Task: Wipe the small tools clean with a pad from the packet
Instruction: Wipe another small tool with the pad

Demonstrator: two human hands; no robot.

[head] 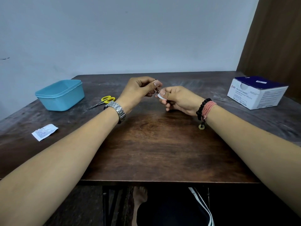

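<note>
My left hand [140,92] pinches a small dark tool [158,90] between thumb and fingers above the middle of the table; most of the tool is hidden. My right hand [177,100] pinches a white pad [161,96] against the tool's lower end. The two hands meet fingertip to fingertip. A torn white packet [44,132] lies flat on the table at the left. Small scissors with yellow handles [104,101] lie behind my left wrist.
A light blue plastic tub [60,95] stands at the back left of the dark wooden table [154,144]. A white and blue box of alcohol swabs [257,92] sits at the back right. A wall runs behind; a brown curtain hangs at the far right.
</note>
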